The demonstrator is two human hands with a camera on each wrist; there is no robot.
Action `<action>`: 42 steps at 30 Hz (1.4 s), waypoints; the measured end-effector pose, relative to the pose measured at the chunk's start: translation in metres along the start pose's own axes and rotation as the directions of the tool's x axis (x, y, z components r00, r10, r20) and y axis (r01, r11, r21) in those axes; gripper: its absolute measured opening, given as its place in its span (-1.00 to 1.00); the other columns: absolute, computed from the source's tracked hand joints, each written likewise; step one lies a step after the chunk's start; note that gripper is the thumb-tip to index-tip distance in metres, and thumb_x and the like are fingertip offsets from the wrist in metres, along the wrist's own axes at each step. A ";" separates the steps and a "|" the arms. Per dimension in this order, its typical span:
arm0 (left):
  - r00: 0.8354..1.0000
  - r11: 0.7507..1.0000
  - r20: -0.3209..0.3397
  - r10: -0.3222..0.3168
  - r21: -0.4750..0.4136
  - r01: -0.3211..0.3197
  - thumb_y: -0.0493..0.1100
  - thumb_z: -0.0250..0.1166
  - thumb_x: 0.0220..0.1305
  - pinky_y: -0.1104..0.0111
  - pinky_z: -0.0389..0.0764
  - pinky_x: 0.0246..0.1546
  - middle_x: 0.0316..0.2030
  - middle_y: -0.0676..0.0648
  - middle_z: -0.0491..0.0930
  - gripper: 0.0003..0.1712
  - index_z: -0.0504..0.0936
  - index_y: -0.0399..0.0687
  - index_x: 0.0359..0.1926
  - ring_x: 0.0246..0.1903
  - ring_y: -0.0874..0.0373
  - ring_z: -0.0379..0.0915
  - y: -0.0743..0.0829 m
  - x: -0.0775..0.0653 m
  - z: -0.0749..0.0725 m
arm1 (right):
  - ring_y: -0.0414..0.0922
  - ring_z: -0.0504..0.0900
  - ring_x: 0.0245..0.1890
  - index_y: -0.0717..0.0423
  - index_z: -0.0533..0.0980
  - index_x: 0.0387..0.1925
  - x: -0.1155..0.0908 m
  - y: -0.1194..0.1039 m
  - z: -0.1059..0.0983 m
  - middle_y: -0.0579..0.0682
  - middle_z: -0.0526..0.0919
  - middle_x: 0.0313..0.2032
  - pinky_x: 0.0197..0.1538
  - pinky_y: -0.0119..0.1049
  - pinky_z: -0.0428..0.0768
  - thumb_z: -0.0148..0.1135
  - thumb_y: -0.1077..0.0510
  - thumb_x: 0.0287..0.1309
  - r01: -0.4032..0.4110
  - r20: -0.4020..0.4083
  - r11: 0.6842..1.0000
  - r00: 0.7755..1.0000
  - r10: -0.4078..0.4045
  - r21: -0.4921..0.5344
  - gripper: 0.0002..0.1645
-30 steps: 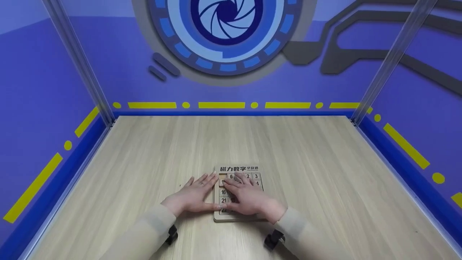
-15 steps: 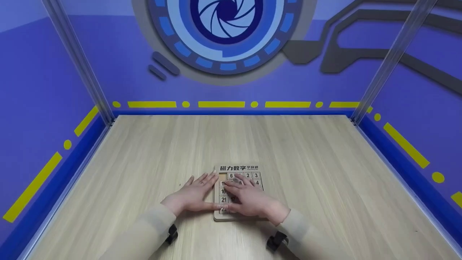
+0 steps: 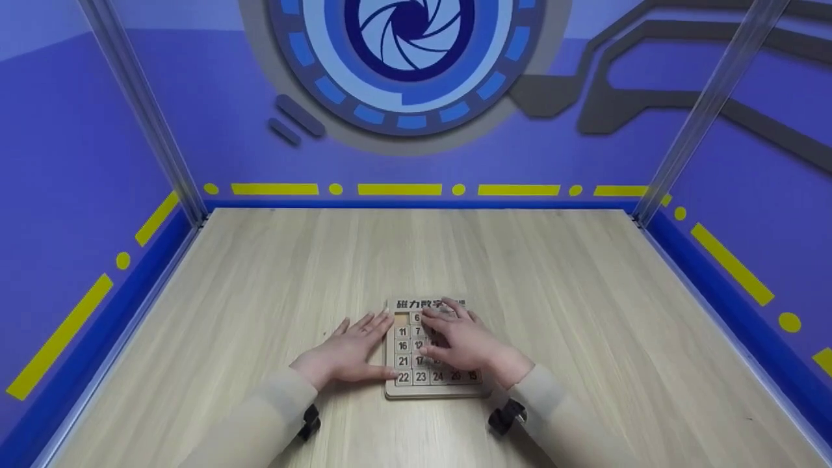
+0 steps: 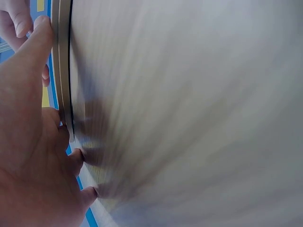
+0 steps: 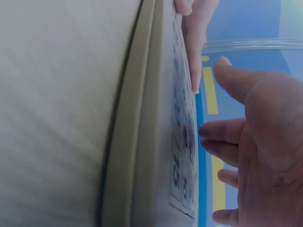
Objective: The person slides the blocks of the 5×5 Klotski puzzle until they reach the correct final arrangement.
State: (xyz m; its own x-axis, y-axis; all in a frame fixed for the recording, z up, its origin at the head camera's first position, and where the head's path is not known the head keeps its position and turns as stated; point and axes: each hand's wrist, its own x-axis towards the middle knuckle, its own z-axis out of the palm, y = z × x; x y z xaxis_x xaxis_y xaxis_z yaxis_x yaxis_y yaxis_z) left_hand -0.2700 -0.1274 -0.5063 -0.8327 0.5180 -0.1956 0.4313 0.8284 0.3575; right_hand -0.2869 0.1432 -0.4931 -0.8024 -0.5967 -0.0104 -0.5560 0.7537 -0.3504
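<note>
A wooden number slide puzzle (image 3: 437, 392) lies flat on the table, its top-left slot bare and the 6 tile (image 3: 416, 318) just right of that slot. Fingers extended, my left hand (image 3: 351, 351) rests along the puzzle's left side, the thumb reaching the 22 tile (image 3: 403, 377). Above the right part of the grid, my right hand (image 3: 473, 343) is spread, its index fingertip near the top row. It covers many of the tiles. From the right wrist, the puzzle's edge (image 5: 144, 142) shows side-on, with the right hand's fingers loosely extended over the tiles.
The wooden tabletop (image 3: 292, 260) stretches out around the puzzle. Blue panels with yellow dashes enclose it at the back (image 3: 416, 169) and both sides, with metal posts (image 3: 153, 123) at the far corners.
My right hand has moved up and to the right over the puzzle, its thumb leaving the bottom-left tiles and uncovering several numbers. The left hand has stayed in place.
</note>
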 end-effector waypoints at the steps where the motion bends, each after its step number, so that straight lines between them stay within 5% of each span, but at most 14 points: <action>1: 1.000 1.000 0.000 0.001 -0.002 -0.001 0.60 0.13 0.22 -0.25 -0.17 0.61 0.68 -0.02 -0.20 0.27 -0.13 0.05 0.67 0.65 -0.14 -0.23 0.000 0.000 0.000 | 0.28 -0.01 0.63 0.05 0.31 0.52 0.000 0.000 0.000 0.02 0.26 0.57 0.48 0.52 0.10 0.16 -0.37 0.36 -0.002 0.009 1.000 1.000 0.002 -0.004 -0.10; 31: 1.000 1.000 -0.002 0.003 0.008 -0.003 0.62 0.12 0.22 -0.27 -0.16 0.60 0.67 -0.02 -0.18 0.27 -0.14 0.06 0.67 0.65 -0.15 -0.20 -0.001 0.001 0.002 | 0.16 -0.07 0.66 -0.03 0.28 0.54 0.018 -0.021 0.007 -0.10 0.22 0.59 0.59 0.36 0.01 0.10 -0.48 0.31 0.001 0.097 0.997 0.995 0.006 -0.074 -0.03; 42: 1.000 1.000 0.003 -0.003 -0.004 0.003 0.60 0.15 0.22 -0.26 -0.17 0.61 0.67 -0.05 -0.16 0.27 -0.12 0.05 0.67 0.65 -0.14 -0.22 -0.001 0.001 0.001 | 0.26 -0.06 0.64 0.03 0.27 0.54 0.002 0.001 0.000 0.02 0.20 0.59 0.54 0.46 0.01 0.19 -0.36 0.34 0.012 0.004 0.998 1.000 -0.012 0.065 -0.07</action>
State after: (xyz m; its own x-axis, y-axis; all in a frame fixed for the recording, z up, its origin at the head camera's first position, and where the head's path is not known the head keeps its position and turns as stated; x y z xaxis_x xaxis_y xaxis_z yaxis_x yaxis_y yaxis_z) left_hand -0.2708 -0.1273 -0.5072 -0.8327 0.5166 -0.1992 0.4278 0.8288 0.3606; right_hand -0.2893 0.1423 -0.4931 -0.7948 -0.6068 -0.0097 -0.5502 0.7272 -0.4105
